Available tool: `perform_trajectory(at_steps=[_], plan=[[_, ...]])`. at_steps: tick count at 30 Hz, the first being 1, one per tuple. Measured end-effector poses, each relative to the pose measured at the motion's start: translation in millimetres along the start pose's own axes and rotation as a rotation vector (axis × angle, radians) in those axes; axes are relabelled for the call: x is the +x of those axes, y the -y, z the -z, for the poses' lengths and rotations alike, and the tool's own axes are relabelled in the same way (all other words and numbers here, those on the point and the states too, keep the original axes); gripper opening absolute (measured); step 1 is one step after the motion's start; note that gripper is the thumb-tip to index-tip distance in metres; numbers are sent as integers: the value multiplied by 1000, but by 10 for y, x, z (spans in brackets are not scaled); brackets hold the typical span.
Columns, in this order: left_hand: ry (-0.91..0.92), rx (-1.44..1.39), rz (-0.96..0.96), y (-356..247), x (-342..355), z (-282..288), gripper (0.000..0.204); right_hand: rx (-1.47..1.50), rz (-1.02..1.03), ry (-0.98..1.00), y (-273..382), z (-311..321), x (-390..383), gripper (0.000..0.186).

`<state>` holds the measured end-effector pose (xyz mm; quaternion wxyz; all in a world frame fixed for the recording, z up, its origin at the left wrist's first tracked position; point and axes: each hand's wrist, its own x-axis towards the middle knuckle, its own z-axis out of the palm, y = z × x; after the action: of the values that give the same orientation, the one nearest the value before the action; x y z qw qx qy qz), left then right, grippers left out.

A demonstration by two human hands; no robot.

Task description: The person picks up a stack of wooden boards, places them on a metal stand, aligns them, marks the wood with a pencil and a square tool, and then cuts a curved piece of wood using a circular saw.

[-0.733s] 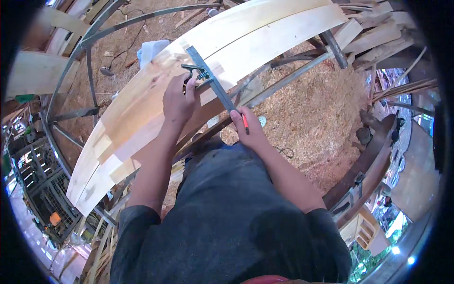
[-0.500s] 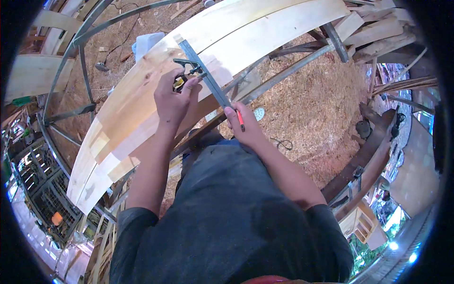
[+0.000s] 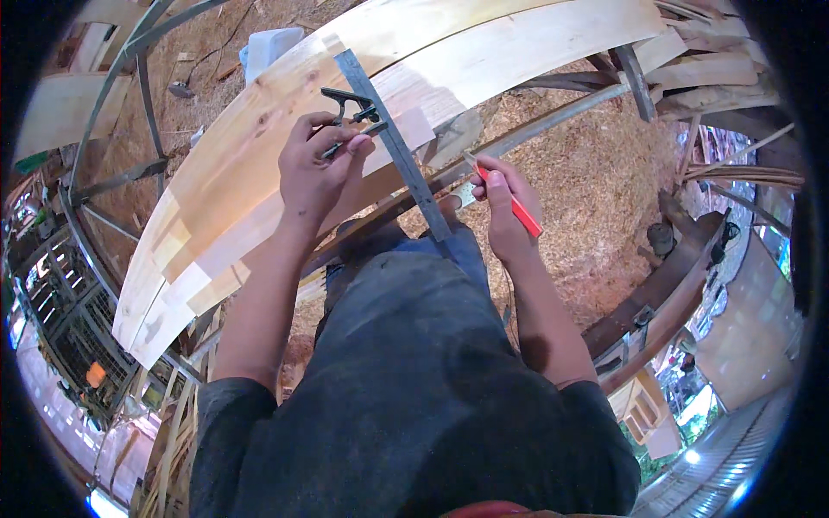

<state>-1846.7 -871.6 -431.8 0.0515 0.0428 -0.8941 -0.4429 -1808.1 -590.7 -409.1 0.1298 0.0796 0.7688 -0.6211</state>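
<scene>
A combination square with a dark head (image 3: 354,108) and a long metal blade (image 3: 397,151) lies across light wooden planks (image 3: 224,173); the blade sticks out past their near edge toward my body. My left hand (image 3: 319,168) grips the square at its head, with fingers curled round it. My right hand (image 3: 509,207) holds a red pencil (image 3: 522,211) just right of the blade, its point angled up and away from me. The blade's near end is free of my right hand.
Metal frame bars (image 3: 147,104) are at the left, near a pale plastic container (image 3: 272,52). Stacked boards (image 3: 708,69) are at the upper right. A curved dark timber (image 3: 630,306) lies at the right. Shavings cover the floor (image 3: 587,190).
My right hand has let go of the blade and moved right and a little up with the pencil. My left hand still holds the square, which sits slightly higher in the picture.
</scene>
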Motion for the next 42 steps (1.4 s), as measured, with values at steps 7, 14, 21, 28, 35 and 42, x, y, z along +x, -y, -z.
perform_trajectory(at_steps=[7,14,21,28,35,42], plan=[[30,-7,14,-52,6,10,21,33,142,64,180,-328,244,28],[53,-22,15,-19,36,-9,21,-198,297,175,297,-452,641,28],[10,4,-20,15,24,5,21,-365,257,337,400,-217,442,23],[46,-9,-24,-10,-15,-9,21,-463,110,266,698,-531,1014,22],[-45,-12,-85,36,-9,-60,18,-368,407,226,442,-293,452,21],[4,123,-91,-38,104,-23,20,-76,-70,137,-143,-253,201,33]])
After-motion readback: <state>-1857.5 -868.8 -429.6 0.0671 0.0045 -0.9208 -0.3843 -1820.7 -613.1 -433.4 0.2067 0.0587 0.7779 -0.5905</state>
